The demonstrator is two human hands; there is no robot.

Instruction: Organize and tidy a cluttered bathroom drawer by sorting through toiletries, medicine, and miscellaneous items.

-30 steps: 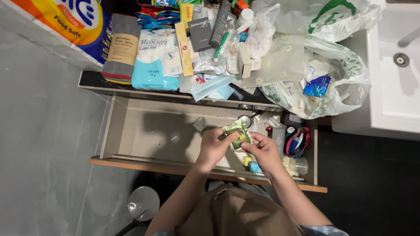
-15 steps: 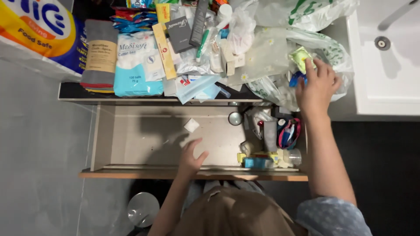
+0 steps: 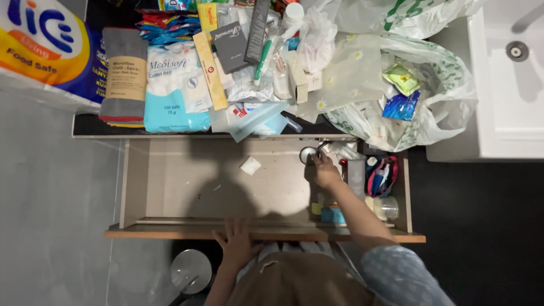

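Observation:
My right hand (image 3: 327,171) reaches into the open wooden drawer (image 3: 170,187), its fingertips at a small round shiny object (image 3: 307,154) by the drawer's back wall. The fingers are curled and seen from behind, so a grip is unclear. My left hand (image 3: 237,241) rests with fingers spread on the drawer's front edge (image 3: 170,232). A green packet (image 3: 401,78) lies in the open white plastic bag (image 3: 447,107) on the counter, above a blue packet (image 3: 401,106).
The drawer's right end holds a pink pouch (image 3: 383,177), a clear cup (image 3: 386,208), and small yellow and blue items (image 3: 328,214). A white square (image 3: 250,165) lies mid-drawer. Toiletries, a cotton ball bag (image 3: 175,90) and folded cloths (image 3: 124,73) crowd the counter. A white sink (image 3: 510,85) is right.
My right hand left the green packet in the plastic bag and came down into the drawer to the round object. My left hand pulled back from inside the drawer to its front edge.

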